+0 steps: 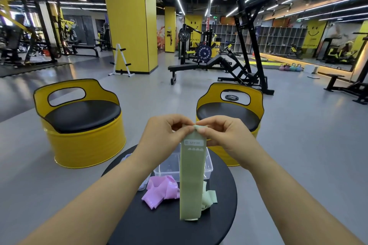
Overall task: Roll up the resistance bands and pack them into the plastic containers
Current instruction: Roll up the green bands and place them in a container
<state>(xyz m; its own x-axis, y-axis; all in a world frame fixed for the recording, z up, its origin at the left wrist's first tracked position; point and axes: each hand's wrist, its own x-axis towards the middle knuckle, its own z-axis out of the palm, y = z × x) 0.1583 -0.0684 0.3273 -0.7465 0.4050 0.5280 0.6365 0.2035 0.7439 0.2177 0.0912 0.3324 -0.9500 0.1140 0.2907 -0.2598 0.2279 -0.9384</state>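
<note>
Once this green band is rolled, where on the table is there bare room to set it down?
Bare: the near part of the black table, this side of the pink band and loose pale green band; also a strip between that band and the right rim. Crowded: the far side, with the clear containers.

The left forearm (103, 195) and right forearm (278, 185) are reaching from the near corners and converging toward the middle. The left hand (165, 135) is pinching the top edge of the green band (191, 175) between thumb and curled fingers. The right hand (226, 135) is pinching the same edge from the right side. Both hands are sitting level, thumbs nearly touching.
</note>
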